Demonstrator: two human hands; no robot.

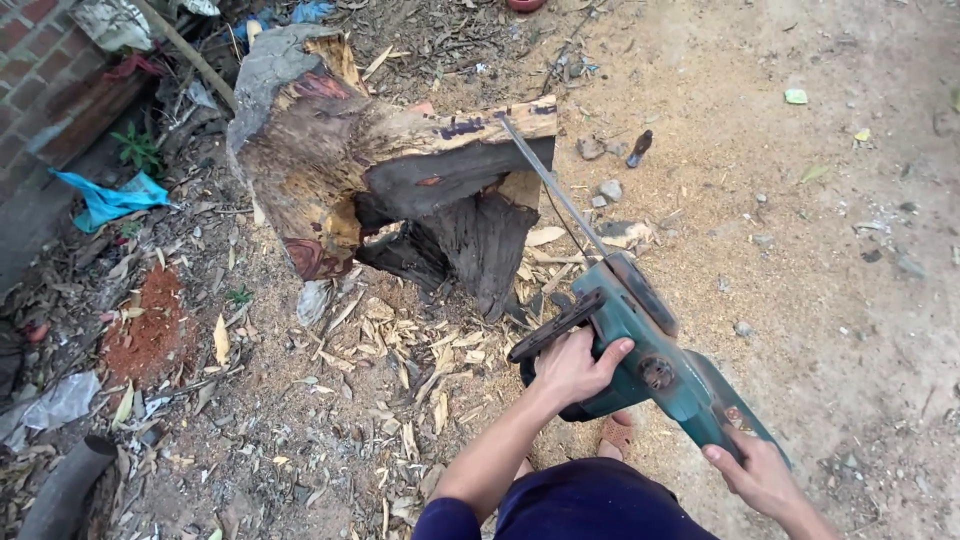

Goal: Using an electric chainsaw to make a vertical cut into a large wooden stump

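Observation:
I hold a teal-green chainsaw (650, 345) over sawdust-covered ground. My left hand (575, 365) is wrapped around its black front handle. My right hand (760, 475) grips the rear handle at the lower right. The saw's long thin bar (550, 185) points up and left, and its tip meets the top right edge of a large split tree stump (380, 175). The stump is dark and hollowed, with pale fresh cuts along its upper edge.
Wood chips (420, 350) and dry leaves lie around the stump's base. A brick wall (45, 70) stands at the far left, with a blue plastic scrap (110, 197) below it. A dark log (65, 490) lies bottom left. Small stones (610, 190) dot the sandy ground.

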